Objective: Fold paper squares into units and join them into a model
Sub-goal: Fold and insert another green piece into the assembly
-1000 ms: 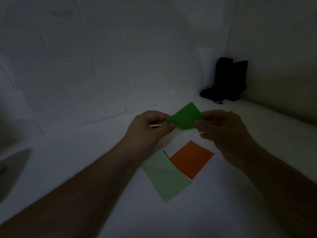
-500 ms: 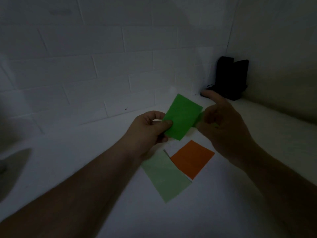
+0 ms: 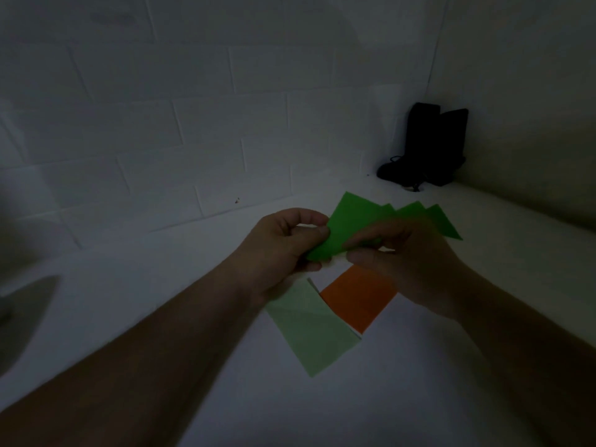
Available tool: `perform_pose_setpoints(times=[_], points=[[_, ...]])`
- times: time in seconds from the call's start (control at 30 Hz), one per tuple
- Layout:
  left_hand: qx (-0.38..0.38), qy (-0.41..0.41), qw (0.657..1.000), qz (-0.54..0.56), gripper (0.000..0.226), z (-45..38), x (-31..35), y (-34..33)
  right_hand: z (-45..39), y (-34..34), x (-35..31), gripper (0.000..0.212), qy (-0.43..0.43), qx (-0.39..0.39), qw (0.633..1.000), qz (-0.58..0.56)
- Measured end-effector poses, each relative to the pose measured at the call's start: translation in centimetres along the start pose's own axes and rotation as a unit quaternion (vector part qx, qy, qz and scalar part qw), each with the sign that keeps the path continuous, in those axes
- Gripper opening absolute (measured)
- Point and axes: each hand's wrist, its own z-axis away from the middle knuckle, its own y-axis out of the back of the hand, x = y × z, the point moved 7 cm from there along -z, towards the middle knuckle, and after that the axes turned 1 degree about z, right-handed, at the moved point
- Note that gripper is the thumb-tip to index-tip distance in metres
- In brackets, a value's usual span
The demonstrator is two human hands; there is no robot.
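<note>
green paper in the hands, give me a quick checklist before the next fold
1. Left hand pinches the bright green paper at its left edge: ok.
2. Right hand grips the paper's right part: ok.
3. Paper held up off the white surface: ok.
4. Creases lined up and sharp: cannot tell, the picture is dim and blurred, and fingers cover the middle.
5. Pale green sheet and orange sheet lie flat below the hands, within reach: ok.
6. Whether the two sheets overlap or only touch: cannot tell.
</note>
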Motion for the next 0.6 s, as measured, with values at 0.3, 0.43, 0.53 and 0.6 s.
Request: perform_pose_setpoints(times=[0.3, 0.43, 0.53, 0.6], points=[[0.011, -0.077, 0.997, 0.025, 0.019, 0.2, 1.0, 0.4, -0.1, 0.2, 0.2, 0.025, -0.013, -0.011, 0.999, -0.052], [0.007, -0.108, 0.994, -0.013, 0.023, 0.3, 1.3, 0.0, -0.3, 0.3, 1.0, 0.015, -0.047, -0.005, 0.996, -0.079], [0.003, -0.129, 0.991, -0.037, 0.029, 0.5, 1.5, -0.5, -0.3, 0.4, 1.3, 0.016, -0.059, 0.021, 0.993, -0.103], [-0.007, -0.125, 0.991, -0.037, 0.033, 0.7, 1.4, -0.9, -0.4, 0.6, 1.6, 0.011, -0.071, 0.047, 0.988, -0.128]])
